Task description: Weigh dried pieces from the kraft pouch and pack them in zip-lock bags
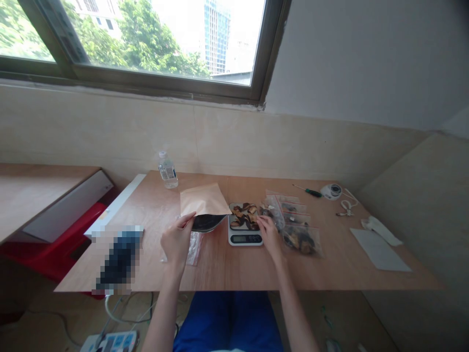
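My left hand [178, 241] grips the open mouth edge of a brown paper pouch [203, 201] that lies on the wooden table [330, 264]; the pouch's dark inside shows. My right hand [269, 236] rests at the right edge of a small white kitchen scale [245, 238], its fingers bent at the pile of dark dried slices [245, 215] on the scale's platform. Whether the fingers pinch a slice I cannot make out. An empty clear plastic bag [193, 248] lies under my left hand.
Several clear zip bags filled with dried slices [298, 233] lie right of the scale. A small water bottle [167, 170] stands at the back. A screwdriver [308, 191], a round white device [331, 191], a cable and white sheets [379, 252] lie at the right. A blurred dark object [119, 259] lies at the left.
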A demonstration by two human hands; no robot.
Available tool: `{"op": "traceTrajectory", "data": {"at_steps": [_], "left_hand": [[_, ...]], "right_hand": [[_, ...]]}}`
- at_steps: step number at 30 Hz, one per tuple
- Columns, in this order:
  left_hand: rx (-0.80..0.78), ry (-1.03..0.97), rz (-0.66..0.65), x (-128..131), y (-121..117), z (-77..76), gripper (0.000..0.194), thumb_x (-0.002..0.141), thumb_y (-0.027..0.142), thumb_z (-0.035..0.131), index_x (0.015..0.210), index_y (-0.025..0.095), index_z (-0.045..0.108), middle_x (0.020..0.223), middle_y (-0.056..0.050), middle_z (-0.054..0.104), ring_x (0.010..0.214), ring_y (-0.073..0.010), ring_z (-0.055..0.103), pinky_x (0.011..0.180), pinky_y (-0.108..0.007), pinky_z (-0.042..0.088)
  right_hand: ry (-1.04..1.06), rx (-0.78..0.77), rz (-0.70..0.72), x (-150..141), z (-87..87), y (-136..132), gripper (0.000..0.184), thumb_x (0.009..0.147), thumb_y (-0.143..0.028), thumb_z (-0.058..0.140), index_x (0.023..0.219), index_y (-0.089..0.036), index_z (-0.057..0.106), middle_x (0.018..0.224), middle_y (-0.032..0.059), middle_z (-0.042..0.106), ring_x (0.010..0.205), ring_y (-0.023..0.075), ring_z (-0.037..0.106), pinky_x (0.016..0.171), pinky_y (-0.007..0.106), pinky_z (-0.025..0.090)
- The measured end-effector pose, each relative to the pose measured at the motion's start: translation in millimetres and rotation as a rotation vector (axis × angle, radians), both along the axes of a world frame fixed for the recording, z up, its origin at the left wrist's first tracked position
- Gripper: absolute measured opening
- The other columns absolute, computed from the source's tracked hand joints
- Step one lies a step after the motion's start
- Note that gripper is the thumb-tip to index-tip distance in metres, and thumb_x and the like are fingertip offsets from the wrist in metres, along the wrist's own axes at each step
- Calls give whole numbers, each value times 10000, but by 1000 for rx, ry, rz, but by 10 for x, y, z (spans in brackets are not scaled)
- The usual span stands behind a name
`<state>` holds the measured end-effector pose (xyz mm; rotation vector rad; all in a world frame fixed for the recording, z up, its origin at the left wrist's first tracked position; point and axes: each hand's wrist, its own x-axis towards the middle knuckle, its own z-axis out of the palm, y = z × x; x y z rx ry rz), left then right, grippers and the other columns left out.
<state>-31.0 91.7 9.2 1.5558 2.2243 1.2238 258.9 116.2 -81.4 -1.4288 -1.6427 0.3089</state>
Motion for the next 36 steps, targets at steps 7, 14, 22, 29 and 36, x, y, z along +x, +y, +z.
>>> {"op": "traceTrajectory", "data": {"at_steps": [7, 14, 22, 29, 36], "left_hand": [[20, -9, -6, 2, -3, -11, 194, 798, 357, 596, 951, 337, 714, 799, 21, 739, 761, -190, 689, 586, -238, 416], [31, -2, -11, 5, 1, -18, 192, 797, 351, 601, 950, 330, 715, 797, 16, 738, 768, -187, 687, 588, -233, 417], [13, 21, -12, 4, 4, -29, 201, 803, 354, 591, 960, 325, 714, 777, 9, 737, 752, -188, 683, 568, -231, 404], [13, 17, -16, 7, -8, -19, 205, 804, 352, 586, 961, 317, 715, 789, 10, 737, 754, -178, 679, 573, -224, 401], [20, -10, -19, 6, -11, -24, 206, 800, 365, 579, 950, 326, 715, 793, 11, 738, 775, -191, 682, 587, -237, 412]], "right_hand": [[-20, 23, 22, -13, 0, 4, 330, 906, -378, 432, 1010, -202, 691, 1013, 113, 605, 953, 225, 597, 857, 387, 493], [66, -6, -20, -13, -3, -10, 313, 862, -422, 501, 984, -211, 698, 986, 100, 570, 850, 205, 604, 725, 345, 530], [152, 23, -42, -8, 81, -33, 368, 896, -407, 427, 1085, -187, 652, 1022, 120, 627, 963, 215, 593, 865, 371, 475], [289, -60, -161, -2, 58, -41, 436, 868, -473, 444, 1125, -165, 614, 1118, 146, 650, 997, 249, 611, 841, 383, 482], [297, -81, -190, -36, 53, -68, 492, 891, -517, 356, 1111, -141, 585, 862, 109, 679, 779, 214, 633, 723, 334, 487]]}}
